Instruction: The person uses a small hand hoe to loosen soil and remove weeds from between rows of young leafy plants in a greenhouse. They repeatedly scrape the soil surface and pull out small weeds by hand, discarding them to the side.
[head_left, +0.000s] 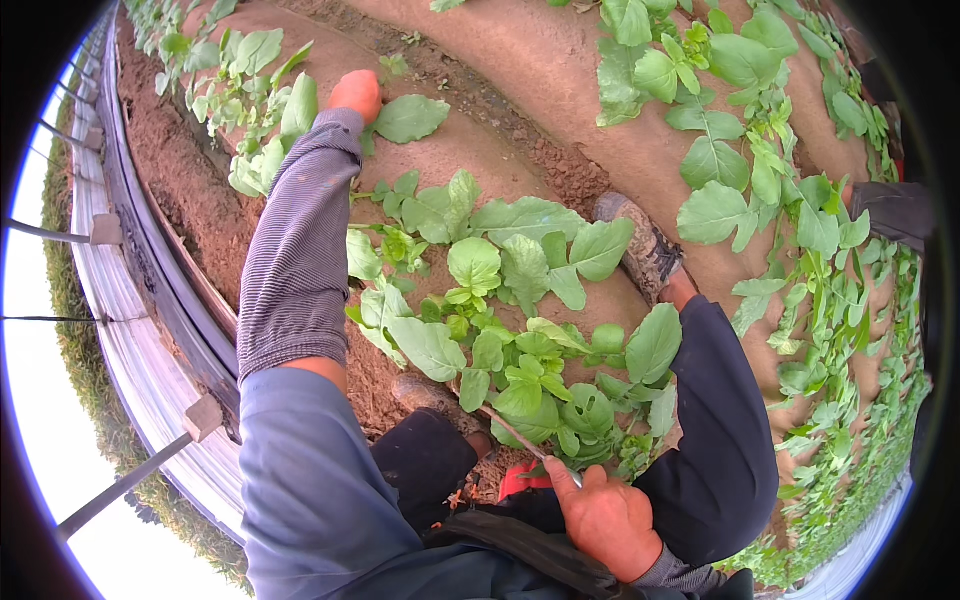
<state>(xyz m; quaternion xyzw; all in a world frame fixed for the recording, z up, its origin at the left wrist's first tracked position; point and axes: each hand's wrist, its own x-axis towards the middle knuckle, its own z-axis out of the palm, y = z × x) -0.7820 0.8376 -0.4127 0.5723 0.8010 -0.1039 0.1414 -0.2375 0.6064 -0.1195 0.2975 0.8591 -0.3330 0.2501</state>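
My left hand (357, 94) is stretched far forward, low over the soil bed, between leafy green plants (259, 139) and a single broad leaf (411, 118). Its back faces me and the fingers are hidden, so any grip there cannot be made out. Close to my lap, my right hand (609, 517) is closed around a thin, long-bladed tool (514, 431), index finger laid along it. The tool points forward and left beside the leaves of a nearer plant (525, 390). Some of those leaves have holes.
My shoes (637, 240) stand among the plants on the brown soil bed (525, 30). A furrow (517, 112) crosses ahead. More leafy rows (795, 247) grow at right. Plastic sheeting and a rail (161, 285) with metal rods (127, 487) line the left. Something red (517, 480) lies below me.
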